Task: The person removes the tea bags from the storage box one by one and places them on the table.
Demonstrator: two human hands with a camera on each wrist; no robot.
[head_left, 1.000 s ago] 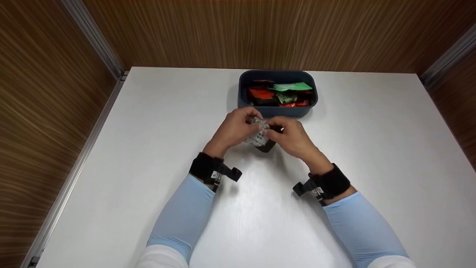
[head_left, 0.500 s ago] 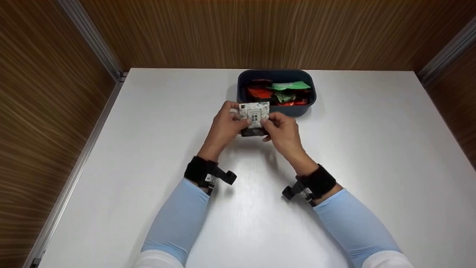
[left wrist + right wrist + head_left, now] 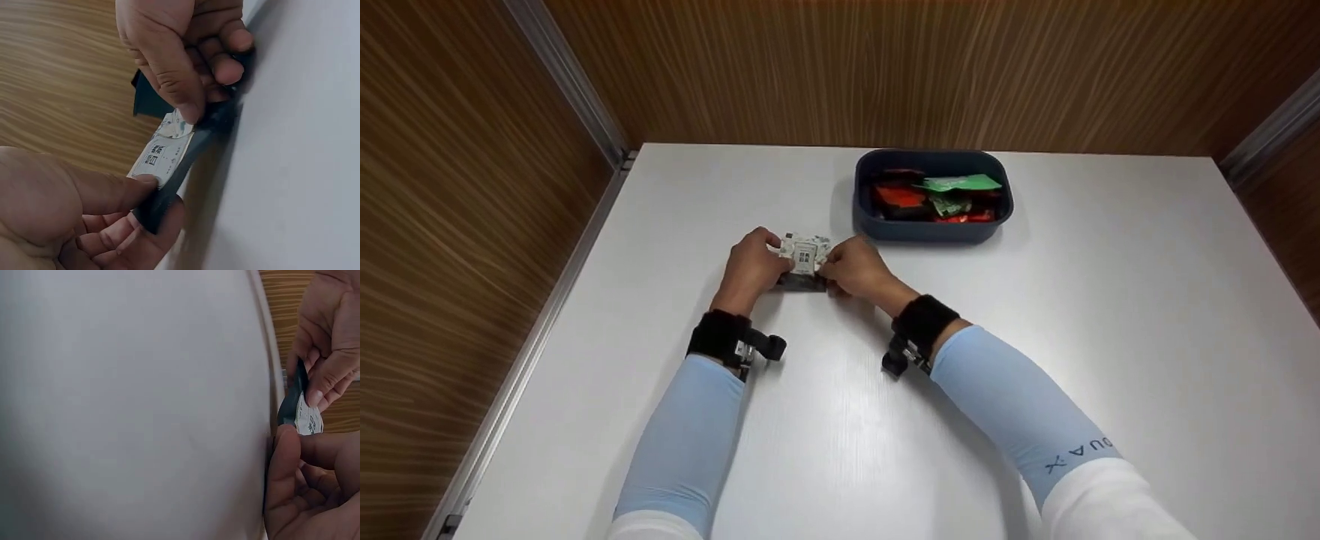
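1. Low over a white table (image 3: 1110, 315), a person's left hand (image 3: 750, 266) and right hand (image 3: 855, 268) pinch a small flat foil sachet (image 3: 804, 259) between them, one hand at each side edge.
2. Seen from the head camera, the sachet's upper face is silvery white with a small dark printed label at its middle, and a dark band runs along its near edge.
3. Viewed from the left wrist, the same sachet (image 3: 169, 157) shows a pale printed face with small blue-grey flower marks and a black underside; the left thumb presses on the label while curled fingers (image 3: 118, 242) support it from below.
4. From the right wrist, the sachet (image 3: 301, 410) appears edge-on, thin and slightly bent, gripped by thumb and fingers of both hands.
5. Just beyond the hands, well to their right, stands a dark blue rounded plastic tub (image 3: 934, 229) holding red and green sachets (image 3: 952, 184).
6. Brown wood-grain panels (image 3: 885, 67) wall the table on three sides.
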